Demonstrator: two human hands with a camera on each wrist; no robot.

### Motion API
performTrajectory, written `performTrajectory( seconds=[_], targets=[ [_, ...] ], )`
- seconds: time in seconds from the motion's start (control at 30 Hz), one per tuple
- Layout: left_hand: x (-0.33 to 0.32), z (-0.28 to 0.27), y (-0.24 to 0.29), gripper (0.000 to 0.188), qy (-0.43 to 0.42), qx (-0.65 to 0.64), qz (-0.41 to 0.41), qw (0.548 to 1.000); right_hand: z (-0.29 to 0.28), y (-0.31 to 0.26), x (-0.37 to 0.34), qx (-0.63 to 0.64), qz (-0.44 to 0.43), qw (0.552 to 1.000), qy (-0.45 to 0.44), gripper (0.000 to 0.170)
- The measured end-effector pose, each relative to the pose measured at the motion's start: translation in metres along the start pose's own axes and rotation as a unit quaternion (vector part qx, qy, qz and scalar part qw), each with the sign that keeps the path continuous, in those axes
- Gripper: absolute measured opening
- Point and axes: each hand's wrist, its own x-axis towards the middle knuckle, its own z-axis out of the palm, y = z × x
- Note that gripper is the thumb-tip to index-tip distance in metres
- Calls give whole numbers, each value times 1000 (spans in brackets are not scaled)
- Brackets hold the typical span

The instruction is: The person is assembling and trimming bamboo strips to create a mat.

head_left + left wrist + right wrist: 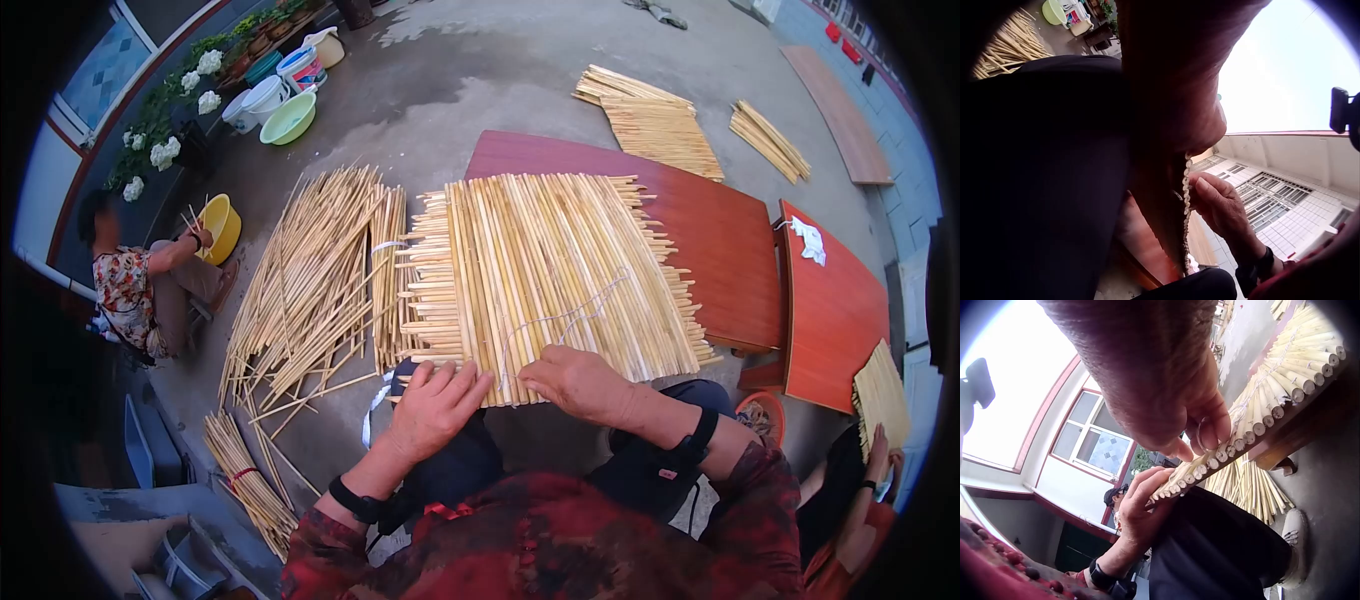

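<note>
A mat of pale stalks [550, 270] lies before the person, with loose thread [590, 300] across it. The left hand [432, 412] rests its fingers on the stalk ends at the near left edge; the right wrist view shows that hand [1141, 515] with its fingers over the rim, its thumb hidden. Close by on the same edge, the right hand [580, 385] has thumb and fingers bent together. In the right wrist view a thin curved piece, like a needle or ring [1200, 434], shows at the right hand's [1200, 406] fingertips. The left wrist view has the right hand [1222, 209] beside the stalk ends [1187, 187].
Loose stalks [300, 270] and a tied bundle [245, 480] lie to the left. Red boards [700, 250] extend beneath the mat and rightward. A seated person [130, 270] is beside a yellow basin [222, 228]; another person's arm [865, 490] holds a small mat [885, 400] at right.
</note>
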Motion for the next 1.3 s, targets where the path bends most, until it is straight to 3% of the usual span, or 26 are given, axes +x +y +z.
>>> performTrajectory(
  seconds=[0.17, 0.27, 0.4, 0.47, 0.53, 0.6, 0.63, 0.73, 0.8, 0.93, 1.03, 1.1, 1.13, 1.2, 1.3],
  targets=[
    [9, 8, -5, 38, -2, -22, -27, 999, 12, 12, 2, 88, -29, 995, 45, 19],
    [18, 15, 7, 37, 29, -5, -11, 1000, 5, 12, -9, 84, 47, 995, -6, 14],
    [19, 15, 8, 38, 41, 29, -8, 999, 19, 3, -8, 7, 34, 999, 23, 9],
    [19, 12, 7, 39, 42, 36, 8, 998, 24, -1, -9, -44, 19, 997, 59, 8],
    [17, 12, 3, 39, 35, 36, 21, 999, 13, 1, -12, 20, -11, 998, 60, 8],
    [14, 5, 0, 41, 34, 39, 32, 998, -6, 7, -12, 63, -28, 986, 153, 10],
    [15, 1, 2, 41, 24, 35, 25, 999, -19, 15, -15, 186, 54, 969, 152, 10],
    [15, -8, 0, 40, 62, 1, 5, 998, -27, 27, -23, 211, 105, 957, 168, 7],
    [12, -26, 4, 39, 46, 1, 7, 999, -25, 17, -25, 271, 154, 938, 153, 4],
    [9, -66, 16, 40, 17, 38, 24, 999, -31, -7, -33, 267, 172, 941, 116, 4],
    [0, -78, 22, 40, 12, 51, 25, 998, -39, -20, -34, 267, 138, 948, 103, 5],
    [-6, -79, 25, 44, 11, 38, 15, 999, -49, -36, -32, 261, 27, 964, 45, 5],
    [-11, -72, 24, 44, 18, 39, 9, 999, -47, -40, -26, 254, 24, 966, 40, 5],
    [-19, -50, 18, 41, 30, 21, 11, 999, -46, -45, -8, 121, -83, 988, 46, 9],
    [-28, -48, 21, 44, 55, 14, -15, 998, -22, -48, 0, 117, -91, 989, 13, 11]
  ],
)
